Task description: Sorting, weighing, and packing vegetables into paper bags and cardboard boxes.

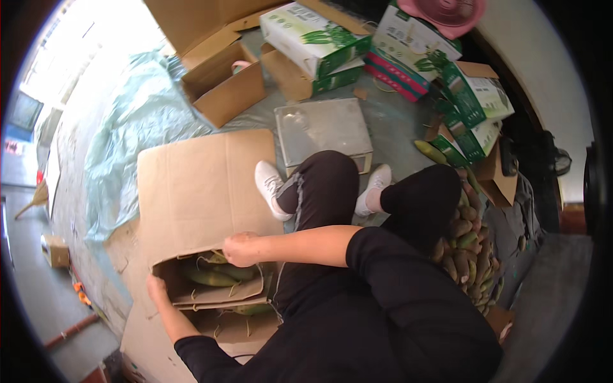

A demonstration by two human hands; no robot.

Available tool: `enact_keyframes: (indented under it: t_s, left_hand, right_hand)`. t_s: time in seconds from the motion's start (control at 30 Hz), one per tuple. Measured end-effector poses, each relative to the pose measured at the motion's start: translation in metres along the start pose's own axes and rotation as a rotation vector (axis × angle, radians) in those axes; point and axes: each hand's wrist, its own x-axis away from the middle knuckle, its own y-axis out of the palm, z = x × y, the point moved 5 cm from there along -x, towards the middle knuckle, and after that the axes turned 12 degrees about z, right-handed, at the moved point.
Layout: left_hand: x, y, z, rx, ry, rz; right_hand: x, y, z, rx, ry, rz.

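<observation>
An opened cardboard box [220,295] sits to the left of my legs, its wide lid [204,191] folded back flat toward the far side. Inside lie several long green radishes [211,276], partly shaded by the walls. My left hand [157,287] is closed around the left edge of this box. Reaching across, my right hand [241,249] has its fingers curled in at the far edge, by the lid's fold; its fingertips are hidden. Yellowish cord loops [234,290] poke through the near wall. Right beside it, nearer me, is a second open carton [233,325] with a green radish in it.
A grey metal case [324,131] stands ahead of my shoes. Printed green-and-white cartons [313,38] and an open brown box [223,89] stand beyond. Green and brown radishes [469,246] are heaped at my right. Blue plastic sheeting [134,127] covers floor at the far left.
</observation>
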Motion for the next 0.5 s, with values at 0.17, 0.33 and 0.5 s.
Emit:
enact_keyframes:
  t_s: [0.17,0.33,0.5]
  left_hand:
    - [0.005,-0.085,0.091,0.19,0.092,0.268]
    - [0.026,-0.123,0.226,0.433,0.414,0.049]
    - [0.074,-0.089,0.358,0.274,0.666,-0.252]
  right_hand:
    - [0.02,-0.079,0.005,-0.252,-0.186,0.318]
    - [0.06,-0.179,0.026,-0.278,-0.336,0.682]
    - [0.125,-0.257,0.095,-0.35,-0.197,0.894]
